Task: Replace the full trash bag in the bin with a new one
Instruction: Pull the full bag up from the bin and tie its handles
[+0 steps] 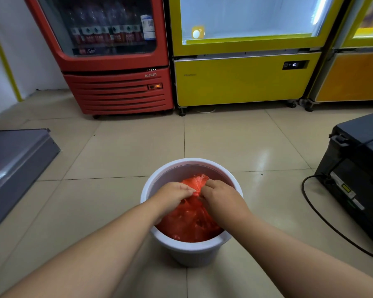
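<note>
**Both hands gather the red bag at the mouth of the bin**

Two bare forearms reach in from the lower corners of the frame and meet at lower centre. The left hand [174, 195] and the right hand [219, 195] both have their fingers pinched tight on the gathered neck of a red, crinkled plastic trash bag [190, 222], with a tuft of plastic standing up between them. The bag sits inside a round white plastic bin [194, 248], filling it nearly to the rim. The bin stands on a beige tiled floor [125, 151]. Across the top of the frame stand a red glass-fronted drinks cooler [119, 91] and, just beside it, a yellow display fridge [241, 82]. A dark appliance with a black cable [353, 179] sits at the right edge.
</note>
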The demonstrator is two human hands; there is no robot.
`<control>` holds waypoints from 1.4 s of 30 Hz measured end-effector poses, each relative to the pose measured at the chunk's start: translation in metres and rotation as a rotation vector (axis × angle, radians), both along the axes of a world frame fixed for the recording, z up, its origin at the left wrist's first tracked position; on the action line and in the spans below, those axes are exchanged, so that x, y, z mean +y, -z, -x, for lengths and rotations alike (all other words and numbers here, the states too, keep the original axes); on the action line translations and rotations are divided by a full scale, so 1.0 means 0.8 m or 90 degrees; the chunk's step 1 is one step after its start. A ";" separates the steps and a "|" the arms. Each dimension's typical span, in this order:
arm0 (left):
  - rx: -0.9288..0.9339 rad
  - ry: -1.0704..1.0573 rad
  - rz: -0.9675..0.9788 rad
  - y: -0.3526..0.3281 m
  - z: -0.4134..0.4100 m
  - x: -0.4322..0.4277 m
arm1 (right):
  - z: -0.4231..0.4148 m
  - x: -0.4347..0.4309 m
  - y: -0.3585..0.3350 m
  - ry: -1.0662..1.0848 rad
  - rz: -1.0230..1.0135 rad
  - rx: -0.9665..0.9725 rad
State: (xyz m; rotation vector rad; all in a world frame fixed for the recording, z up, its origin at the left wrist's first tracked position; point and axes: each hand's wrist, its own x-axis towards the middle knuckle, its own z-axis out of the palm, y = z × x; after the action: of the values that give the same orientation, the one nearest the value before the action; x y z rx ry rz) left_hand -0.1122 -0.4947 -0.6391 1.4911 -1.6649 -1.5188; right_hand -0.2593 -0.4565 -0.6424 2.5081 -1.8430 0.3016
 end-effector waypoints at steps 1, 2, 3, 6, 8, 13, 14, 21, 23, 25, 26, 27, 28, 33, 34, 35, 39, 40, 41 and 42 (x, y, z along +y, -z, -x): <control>-0.026 0.013 0.035 -0.001 -0.003 -0.001 | 0.000 -0.001 0.001 0.019 0.005 -0.013; -0.076 0.032 0.088 -0.001 -0.007 -0.003 | 0.001 -0.001 0.002 0.024 0.017 -0.013; -0.133 0.048 0.149 -0.001 -0.010 -0.005 | 0.003 0.000 0.001 0.016 0.014 -0.015; -0.280 0.052 0.278 0.002 -0.023 -0.012 | 0.010 0.004 0.000 0.035 -0.038 -0.020; -0.370 0.080 0.339 0.004 -0.030 -0.015 | 0.016 0.003 0.005 0.049 -0.059 0.001; -0.511 0.146 0.451 0.004 -0.037 -0.023 | 0.019 0.003 0.007 0.054 -0.120 0.038; -0.519 0.148 0.459 0.004 -0.037 -0.025 | 0.018 0.003 0.007 0.057 -0.129 0.042; -0.511 0.135 0.455 -0.001 -0.039 -0.026 | 0.014 0.000 0.006 0.093 -0.176 0.056; -0.513 0.137 0.449 -0.002 -0.039 -0.026 | 0.013 -0.003 0.006 0.105 -0.199 0.052; -0.505 0.136 0.438 -0.003 -0.040 -0.025 | 0.017 -0.008 0.004 0.123 -0.231 0.020; -0.492 0.130 0.430 -0.005 -0.040 -0.024 | 0.019 -0.011 0.002 0.122 -0.238 -0.002; -0.473 0.124 0.424 -0.008 -0.040 -0.024 | 0.020 -0.013 -0.002 0.116 -0.240 -0.023; -0.452 0.120 0.423 -0.010 -0.039 -0.024 | 0.020 -0.014 -0.006 0.110 -0.237 -0.047; -0.300 0.094 0.409 -0.029 -0.021 -0.016 | -0.006 -0.012 -0.008 0.096 -0.247 -0.124; -0.266 0.086 0.397 -0.032 -0.019 -0.013 | -0.013 -0.013 -0.004 0.103 -0.246 -0.103; -0.239 0.084 0.387 -0.035 -0.017 -0.009 | -0.019 -0.013 0.000 0.117 -0.236 -0.085; -0.145 0.078 0.333 -0.034 -0.023 -0.001 | -0.024 -0.014 0.004 0.149 -0.222 -0.068; -0.136 0.043 0.335 -0.032 -0.028 -0.001 | -0.024 -0.014 0.004 0.145 -0.230 -0.066; -0.151 -0.011 0.344 -0.028 -0.033 -0.004 | -0.023 -0.014 0.004 0.141 -0.235 -0.066; -0.191 -0.079 0.345 -0.022 -0.040 -0.007 | -0.023 -0.014 0.003 0.137 -0.234 -0.069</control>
State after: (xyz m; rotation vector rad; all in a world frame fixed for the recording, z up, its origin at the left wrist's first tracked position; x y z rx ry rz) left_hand -0.0800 -0.5001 -0.6217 1.5215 -1.9073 -0.7141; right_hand -0.2412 -0.4679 -0.6452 2.5134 -2.3824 0.1013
